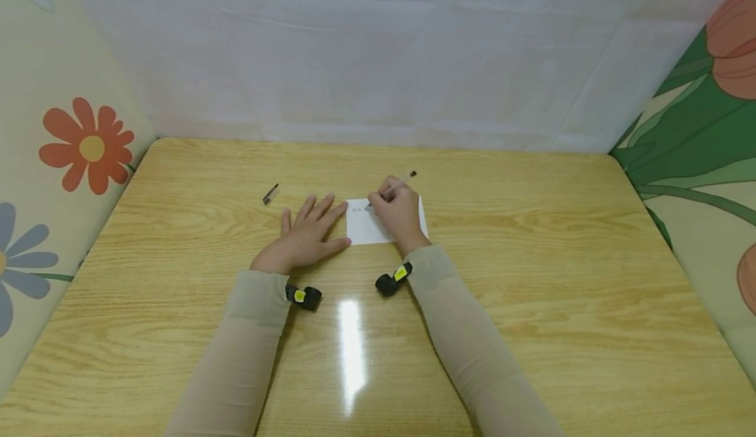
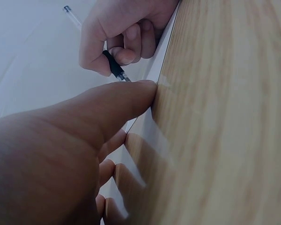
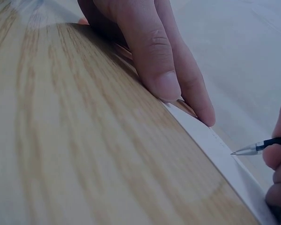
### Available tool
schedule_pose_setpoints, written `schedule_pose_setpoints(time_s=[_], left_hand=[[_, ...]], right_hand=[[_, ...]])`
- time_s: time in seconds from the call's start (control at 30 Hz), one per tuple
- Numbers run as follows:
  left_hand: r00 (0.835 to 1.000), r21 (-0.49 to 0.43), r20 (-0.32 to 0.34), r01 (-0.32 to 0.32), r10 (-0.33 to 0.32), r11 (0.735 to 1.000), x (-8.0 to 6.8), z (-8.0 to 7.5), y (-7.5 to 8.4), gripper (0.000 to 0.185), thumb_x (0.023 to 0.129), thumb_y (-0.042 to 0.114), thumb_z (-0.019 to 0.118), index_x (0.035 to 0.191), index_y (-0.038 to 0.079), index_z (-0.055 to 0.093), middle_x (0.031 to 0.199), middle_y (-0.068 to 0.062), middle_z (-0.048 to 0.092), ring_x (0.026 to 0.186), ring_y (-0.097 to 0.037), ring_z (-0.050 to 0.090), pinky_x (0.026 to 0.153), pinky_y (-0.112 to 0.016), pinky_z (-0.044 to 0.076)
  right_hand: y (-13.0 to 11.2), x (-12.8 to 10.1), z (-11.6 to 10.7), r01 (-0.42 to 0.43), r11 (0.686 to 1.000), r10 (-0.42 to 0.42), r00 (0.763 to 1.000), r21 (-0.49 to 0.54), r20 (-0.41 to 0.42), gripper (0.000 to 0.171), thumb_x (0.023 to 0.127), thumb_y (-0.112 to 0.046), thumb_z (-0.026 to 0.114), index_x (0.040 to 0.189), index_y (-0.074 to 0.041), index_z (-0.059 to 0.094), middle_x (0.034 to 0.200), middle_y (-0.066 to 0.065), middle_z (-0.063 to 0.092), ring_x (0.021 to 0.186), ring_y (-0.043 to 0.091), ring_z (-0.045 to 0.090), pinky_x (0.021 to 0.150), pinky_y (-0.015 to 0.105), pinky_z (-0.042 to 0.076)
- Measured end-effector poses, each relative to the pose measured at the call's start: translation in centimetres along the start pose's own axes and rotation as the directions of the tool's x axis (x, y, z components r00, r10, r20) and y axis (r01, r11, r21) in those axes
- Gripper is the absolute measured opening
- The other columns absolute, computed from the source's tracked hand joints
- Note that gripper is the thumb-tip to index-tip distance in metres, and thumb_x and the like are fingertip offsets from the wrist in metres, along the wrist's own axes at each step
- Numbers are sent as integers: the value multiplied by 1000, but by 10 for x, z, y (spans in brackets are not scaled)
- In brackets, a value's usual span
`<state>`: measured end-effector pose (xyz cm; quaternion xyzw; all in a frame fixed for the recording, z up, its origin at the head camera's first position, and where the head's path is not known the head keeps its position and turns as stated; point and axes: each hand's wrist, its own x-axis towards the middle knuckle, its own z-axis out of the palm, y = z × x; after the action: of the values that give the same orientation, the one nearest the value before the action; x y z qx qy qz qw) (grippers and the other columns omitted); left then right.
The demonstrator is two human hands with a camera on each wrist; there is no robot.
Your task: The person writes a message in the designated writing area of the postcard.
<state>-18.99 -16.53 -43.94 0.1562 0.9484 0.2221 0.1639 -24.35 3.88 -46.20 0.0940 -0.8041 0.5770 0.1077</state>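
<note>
Here, wooden table (image 1: 531, 279), floral wall panels (image 1: 71, 155).

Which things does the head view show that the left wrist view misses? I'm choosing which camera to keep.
Only the head view shows the pen cap lying apart on the table, the whole paper card, and both sleeves. Only the left wrist view shows the pen tip close up, at the left thumb. Both show the right hand gripping the pen and the left hand flat beside the card.
</note>
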Motion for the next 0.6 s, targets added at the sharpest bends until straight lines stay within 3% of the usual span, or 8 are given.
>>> schedule_pose_setpoints(time_s=[0.6], left_hand=[[1000,10,12,14,-14,1000,-7,-6,12,76,104,46,51,164,17,16,171,-12,-1,153,-40,-15,111,-71,-17]], right_hand=[[0,0,0,-4,1000,5,1000,1,-21,21,87,-8,65,68,-8,58,62,2,57,59,12,52,57,24,42]])
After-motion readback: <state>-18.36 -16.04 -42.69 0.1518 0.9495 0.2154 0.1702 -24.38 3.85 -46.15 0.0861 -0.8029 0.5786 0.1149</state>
